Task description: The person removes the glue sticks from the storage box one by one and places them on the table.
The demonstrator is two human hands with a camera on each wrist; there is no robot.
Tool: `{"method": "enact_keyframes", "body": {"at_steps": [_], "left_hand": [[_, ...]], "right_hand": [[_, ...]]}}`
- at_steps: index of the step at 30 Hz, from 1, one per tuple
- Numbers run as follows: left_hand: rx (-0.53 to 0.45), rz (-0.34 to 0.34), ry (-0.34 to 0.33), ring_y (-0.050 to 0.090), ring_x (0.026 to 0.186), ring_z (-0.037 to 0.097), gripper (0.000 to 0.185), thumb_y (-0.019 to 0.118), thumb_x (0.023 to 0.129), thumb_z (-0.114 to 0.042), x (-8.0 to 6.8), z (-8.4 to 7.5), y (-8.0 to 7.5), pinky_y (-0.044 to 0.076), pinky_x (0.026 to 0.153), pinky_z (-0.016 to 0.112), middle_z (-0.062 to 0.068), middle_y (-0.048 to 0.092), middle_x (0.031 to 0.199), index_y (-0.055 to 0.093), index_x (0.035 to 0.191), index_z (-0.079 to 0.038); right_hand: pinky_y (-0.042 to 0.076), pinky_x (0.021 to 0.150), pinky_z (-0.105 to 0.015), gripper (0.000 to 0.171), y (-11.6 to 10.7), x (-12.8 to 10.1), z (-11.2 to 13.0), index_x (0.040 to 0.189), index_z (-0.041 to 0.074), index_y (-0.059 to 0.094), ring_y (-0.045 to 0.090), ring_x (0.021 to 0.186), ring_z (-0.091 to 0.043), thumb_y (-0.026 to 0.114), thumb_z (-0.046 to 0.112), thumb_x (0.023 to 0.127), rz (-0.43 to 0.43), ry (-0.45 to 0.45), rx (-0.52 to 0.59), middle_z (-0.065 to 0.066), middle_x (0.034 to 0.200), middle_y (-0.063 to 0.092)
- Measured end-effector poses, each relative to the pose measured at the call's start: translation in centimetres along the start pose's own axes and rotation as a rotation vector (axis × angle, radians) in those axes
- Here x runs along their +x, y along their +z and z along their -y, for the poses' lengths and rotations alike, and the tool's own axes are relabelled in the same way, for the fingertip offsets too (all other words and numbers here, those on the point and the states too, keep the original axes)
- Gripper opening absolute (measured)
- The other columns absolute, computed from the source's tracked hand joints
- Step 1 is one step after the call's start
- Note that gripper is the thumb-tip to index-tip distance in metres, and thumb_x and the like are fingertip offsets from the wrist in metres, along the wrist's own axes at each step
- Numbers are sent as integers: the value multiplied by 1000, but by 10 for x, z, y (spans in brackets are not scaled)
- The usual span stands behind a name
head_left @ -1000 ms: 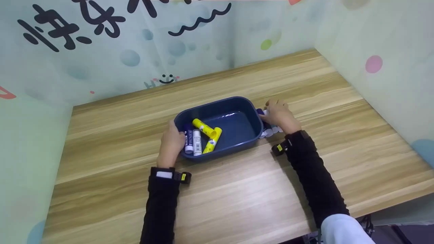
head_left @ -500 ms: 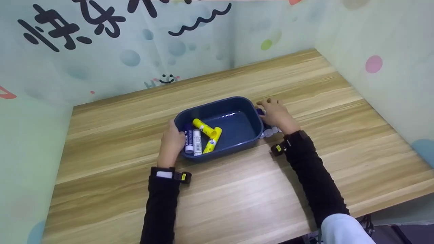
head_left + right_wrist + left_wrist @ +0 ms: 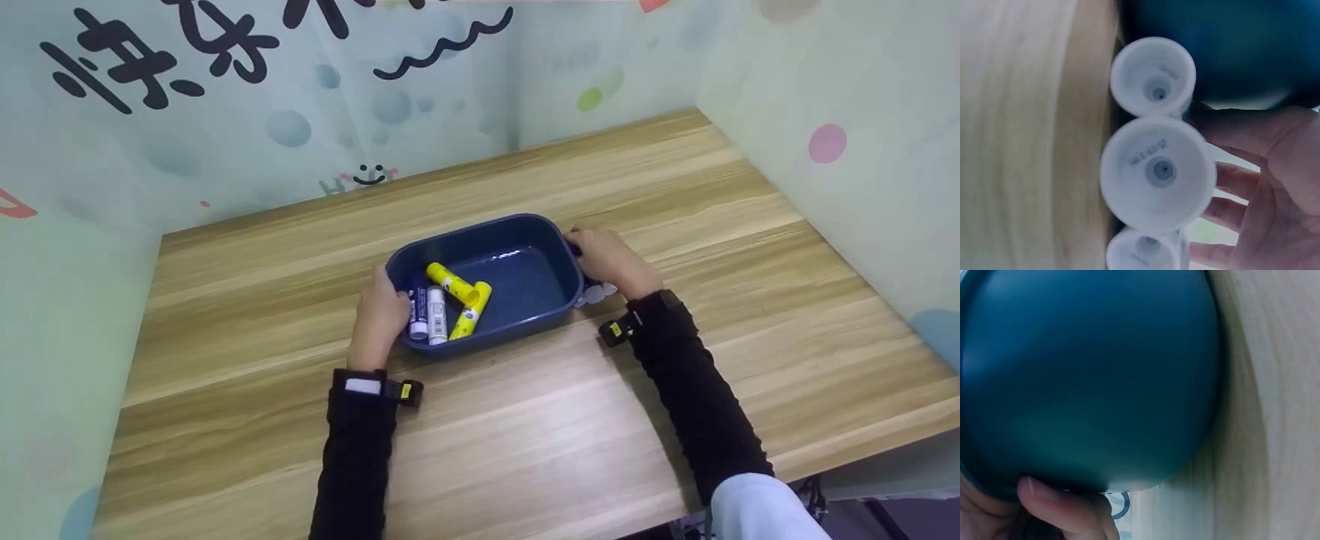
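A dark blue plastic tub (image 3: 525, 281) stands on the table. My left hand (image 3: 379, 319) grips its left end by the rim, and the left wrist view shows fingertips (image 3: 1044, 492) under that rim. Inside lie two yellow glue sticks (image 3: 469, 315), a purple glue stick (image 3: 418, 307) and a white one (image 3: 436, 315). Several more glue sticks (image 3: 1157, 174) lie side by side against the tub's right end, their white bases facing the right wrist camera. My right hand (image 3: 611, 259) is curled over their far ends and pinches a dark-ended one beside the rim; its fingertips are partly hidden.
The wood-grain table (image 3: 480, 442) runs back to a printed wall (image 3: 292, 127) and a right side wall (image 3: 832, 225). Each wrist carries a small black camera, such as the left wrist camera (image 3: 405, 392).
My right hand has shifted left toward the tub, and its raised fingers have come down over the dark end of a glue stick. The left hand and tub have stayed put.
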State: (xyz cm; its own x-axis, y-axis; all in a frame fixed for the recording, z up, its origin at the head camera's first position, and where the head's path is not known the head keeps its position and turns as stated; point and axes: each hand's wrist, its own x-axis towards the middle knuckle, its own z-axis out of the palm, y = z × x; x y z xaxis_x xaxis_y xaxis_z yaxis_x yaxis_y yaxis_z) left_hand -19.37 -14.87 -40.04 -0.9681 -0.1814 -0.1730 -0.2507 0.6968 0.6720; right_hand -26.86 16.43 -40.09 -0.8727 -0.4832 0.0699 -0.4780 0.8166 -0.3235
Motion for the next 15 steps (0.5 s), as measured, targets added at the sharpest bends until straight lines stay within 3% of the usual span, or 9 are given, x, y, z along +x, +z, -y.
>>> {"method": "enact_keyframes", "body": {"at_steps": [15], "left_hand": [[12, 5, -1, 45, 121, 44, 54, 42, 92, -8, 0, -1, -2, 39, 99, 52, 33, 42, 134, 24, 142, 3]], "right_hand": [[45, 86, -52, 33, -4, -1, -1, 110, 0, 64, 56, 98, -40, 51, -2, 80, 67, 34, 18, -20, 104, 59]]}}
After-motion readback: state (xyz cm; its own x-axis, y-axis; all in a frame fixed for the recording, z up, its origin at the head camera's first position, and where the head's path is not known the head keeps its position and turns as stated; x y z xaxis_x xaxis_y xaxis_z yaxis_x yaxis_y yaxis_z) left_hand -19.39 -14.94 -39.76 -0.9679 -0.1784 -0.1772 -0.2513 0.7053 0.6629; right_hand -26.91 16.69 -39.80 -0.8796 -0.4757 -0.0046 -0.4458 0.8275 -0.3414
